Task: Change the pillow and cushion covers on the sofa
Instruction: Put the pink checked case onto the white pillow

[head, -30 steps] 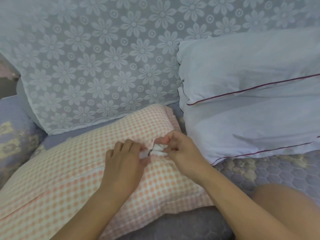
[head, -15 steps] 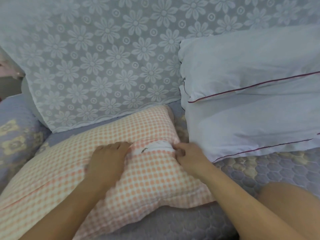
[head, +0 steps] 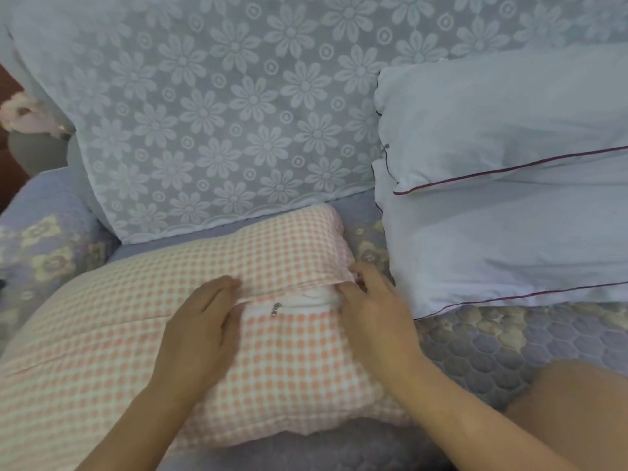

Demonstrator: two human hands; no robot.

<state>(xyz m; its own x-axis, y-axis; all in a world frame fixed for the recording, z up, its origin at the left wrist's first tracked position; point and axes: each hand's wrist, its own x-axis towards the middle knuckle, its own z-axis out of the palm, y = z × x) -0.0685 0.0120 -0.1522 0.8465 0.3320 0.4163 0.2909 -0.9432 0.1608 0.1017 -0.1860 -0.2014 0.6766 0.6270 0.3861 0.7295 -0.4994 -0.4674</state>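
- A pillow in an orange-and-white checked fabric cover (head: 136, 334) lies flat across the lower left and centre of the frame, on a lilac quilted sofa cover (head: 492, 345).
- Near the pillow's right end the zip opening gapes, showing a white inner pillow (head: 316, 295) and a small metal zip pull (head: 276, 308).
- The left hand (head: 200, 324) lies flat on the checked cover just left of the zip pull, fingers nearly straight, gripping nothing.
- The right hand (head: 377, 311) rests at the right end of the opening, fingers loosely bent on the fabric edge; whether it pinches the cloth cannot be told.
- Two pale blue pillows with dark red piping (head: 509, 198) are stacked at the right.
- A white flower-patterned lace throw (head: 221, 113) covers the backrest above.
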